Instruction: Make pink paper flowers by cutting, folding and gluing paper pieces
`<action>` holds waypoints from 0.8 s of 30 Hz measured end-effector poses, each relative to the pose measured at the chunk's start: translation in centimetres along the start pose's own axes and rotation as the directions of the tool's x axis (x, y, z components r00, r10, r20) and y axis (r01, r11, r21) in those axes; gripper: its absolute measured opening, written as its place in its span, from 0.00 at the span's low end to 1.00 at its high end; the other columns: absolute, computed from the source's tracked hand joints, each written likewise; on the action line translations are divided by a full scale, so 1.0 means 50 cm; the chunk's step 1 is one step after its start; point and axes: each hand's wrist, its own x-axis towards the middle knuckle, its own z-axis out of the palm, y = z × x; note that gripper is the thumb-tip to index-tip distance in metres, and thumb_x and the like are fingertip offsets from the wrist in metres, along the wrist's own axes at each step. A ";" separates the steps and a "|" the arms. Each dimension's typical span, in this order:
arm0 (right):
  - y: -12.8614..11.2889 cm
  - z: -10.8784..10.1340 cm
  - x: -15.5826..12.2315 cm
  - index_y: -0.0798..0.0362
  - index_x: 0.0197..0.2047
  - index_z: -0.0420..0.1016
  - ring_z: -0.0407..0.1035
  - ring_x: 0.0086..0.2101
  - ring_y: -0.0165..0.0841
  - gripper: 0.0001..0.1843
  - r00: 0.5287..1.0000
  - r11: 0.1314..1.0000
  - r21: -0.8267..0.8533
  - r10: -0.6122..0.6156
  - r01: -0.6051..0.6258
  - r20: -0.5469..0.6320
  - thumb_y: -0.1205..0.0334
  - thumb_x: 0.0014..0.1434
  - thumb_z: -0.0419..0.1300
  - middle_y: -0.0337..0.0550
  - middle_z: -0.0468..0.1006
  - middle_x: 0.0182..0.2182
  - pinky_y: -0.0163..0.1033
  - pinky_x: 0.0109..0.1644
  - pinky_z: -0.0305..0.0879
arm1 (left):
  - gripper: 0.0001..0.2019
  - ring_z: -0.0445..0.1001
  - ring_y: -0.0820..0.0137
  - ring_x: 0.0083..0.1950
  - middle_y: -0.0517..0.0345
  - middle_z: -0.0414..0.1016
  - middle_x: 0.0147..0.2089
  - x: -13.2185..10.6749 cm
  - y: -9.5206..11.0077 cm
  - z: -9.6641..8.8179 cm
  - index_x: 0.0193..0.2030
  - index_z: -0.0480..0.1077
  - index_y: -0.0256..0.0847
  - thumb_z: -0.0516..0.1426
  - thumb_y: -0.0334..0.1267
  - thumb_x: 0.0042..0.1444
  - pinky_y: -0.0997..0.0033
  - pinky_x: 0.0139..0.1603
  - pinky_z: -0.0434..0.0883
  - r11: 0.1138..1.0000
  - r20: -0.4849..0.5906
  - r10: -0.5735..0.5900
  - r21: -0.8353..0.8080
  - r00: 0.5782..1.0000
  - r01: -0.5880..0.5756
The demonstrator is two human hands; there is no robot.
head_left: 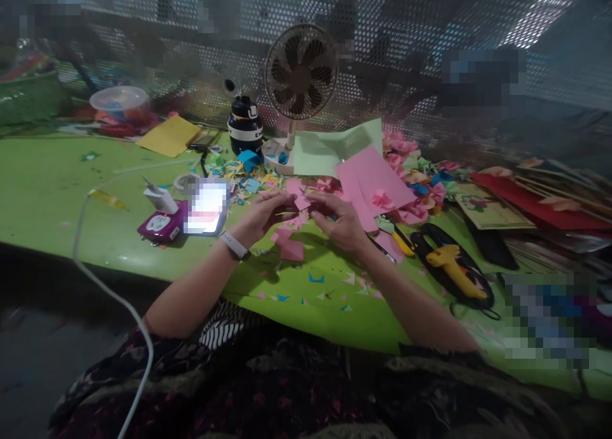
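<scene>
Between my two hands is a small pink paper piece (301, 200), held up over the green table. My left hand (268, 215), with a pale watch band at the wrist, pinches its left side. On the other side, the fingers of my right hand (338, 221) close on its right edge. Just below lie pink paper squares (291, 250), loose on the tabletop. Larger pink sheets (370, 181) rest beyond my right hand, partly over a pale green sheet (335, 149). Folded pink paper flowers (399, 152) are heaped to the right.
A small fan (301, 76) and a dark bottle (245, 130) stand at the back. Left are a lit phone (206, 206) and a purple power socket (161, 225) with a white cable. A yellow glue gun (454, 267) lies right. Paper scraps (315, 278) litter the green table (62, 184).
</scene>
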 end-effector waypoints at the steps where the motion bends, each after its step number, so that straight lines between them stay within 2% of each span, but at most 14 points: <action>1: 0.000 -0.002 0.000 0.42 0.51 0.81 0.74 0.42 0.38 0.15 0.999 0.997 -0.049 -0.053 0.054 0.004 0.63 0.61 0.64 0.43 0.80 0.44 0.49 0.46 0.77 | 0.06 0.81 0.72 0.34 0.55 0.82 0.33 -0.001 0.000 0.000 0.31 0.78 0.37 0.69 0.35 0.50 0.70 0.42 0.80 1.000 0.011 -0.022 0.005 1.000 0.022; 4: 0.007 -0.005 0.001 0.41 0.44 0.84 0.73 0.43 0.38 0.10 0.983 0.973 -0.138 -0.186 0.183 -0.006 0.63 0.63 0.64 0.43 0.79 0.41 0.48 0.46 0.76 | 0.06 0.80 0.73 0.32 0.54 0.81 0.31 -0.007 0.003 0.005 0.32 0.78 0.35 0.69 0.34 0.51 0.71 0.41 0.79 0.997 0.044 -0.064 0.051 0.997 0.062; 10: 0.018 -0.010 0.004 0.41 0.46 0.84 0.73 0.43 0.35 0.13 0.950 0.927 -0.213 -0.312 0.309 0.020 0.69 0.63 0.64 0.41 0.78 0.40 0.43 0.46 0.75 | 0.10 0.77 0.76 0.30 0.59 0.78 0.28 -0.017 0.009 0.013 0.30 0.76 0.35 0.71 0.37 0.50 0.74 0.36 0.77 0.988 0.113 -0.043 0.149 0.993 0.026; 18: 0.015 -0.008 0.006 0.41 0.42 0.84 0.72 0.42 0.35 0.09 0.949 0.933 -0.188 -0.315 0.308 -0.009 0.65 0.63 0.66 0.41 0.77 0.38 0.44 0.46 0.74 | 0.10 0.79 0.74 0.31 0.57 0.81 0.32 -0.014 0.005 0.011 0.33 0.78 0.35 0.71 0.38 0.49 0.73 0.36 0.77 0.979 0.124 -0.027 0.202 0.992 0.001; 22: 0.015 -0.003 0.005 0.44 0.40 0.83 0.71 0.43 0.35 0.03 0.957 0.950 -0.166 -0.280 0.265 -0.078 0.60 0.64 0.66 0.42 0.75 0.38 0.43 0.45 0.73 | 0.13 0.81 0.72 0.34 0.55 0.82 0.34 -0.015 -0.002 0.012 0.36 0.80 0.36 0.72 0.40 0.47 0.70 0.39 0.79 0.974 0.135 0.066 0.207 0.989 -0.094; 24: 0.014 0.001 0.004 0.47 0.38 0.82 0.70 0.42 0.36 0.05 0.962 0.964 -0.153 -0.237 0.217 -0.132 0.56 0.63 0.67 0.43 0.74 0.38 0.42 0.41 0.72 | 0.14 0.81 0.71 0.34 0.54 0.83 0.35 -0.015 -0.008 0.012 0.37 0.80 0.36 0.72 0.42 0.47 0.68 0.41 0.79 0.962 0.143 0.123 0.224 0.982 -0.153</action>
